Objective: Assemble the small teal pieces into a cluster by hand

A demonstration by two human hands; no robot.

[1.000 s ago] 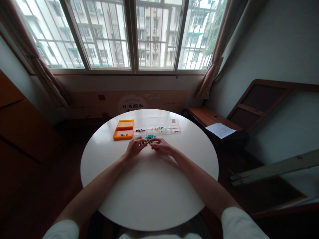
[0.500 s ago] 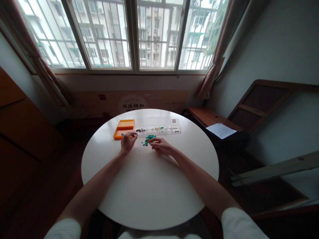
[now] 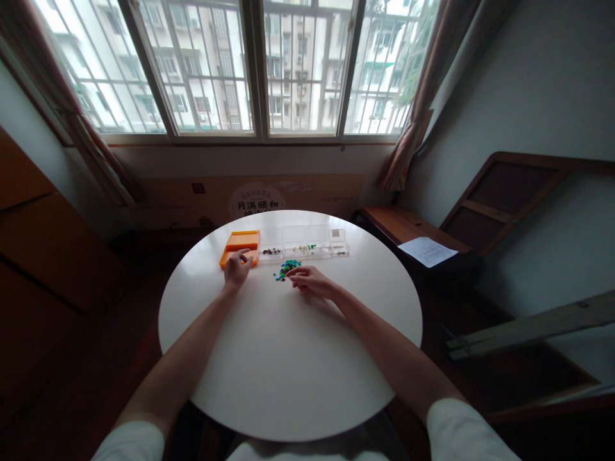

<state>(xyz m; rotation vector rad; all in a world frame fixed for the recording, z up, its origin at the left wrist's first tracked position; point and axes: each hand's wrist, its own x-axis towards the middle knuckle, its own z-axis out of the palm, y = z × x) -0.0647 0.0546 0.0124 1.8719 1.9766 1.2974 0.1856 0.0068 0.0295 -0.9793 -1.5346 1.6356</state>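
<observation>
Left of centre, my spread-fingered left hand seems mid-placement over the orange box, calling for a clean lift.

A long brown panel with printed lettering stands beneath the barred window. 2 curtains flank the window; right of and below it, white paper lies on a wooden bench.
</observation>
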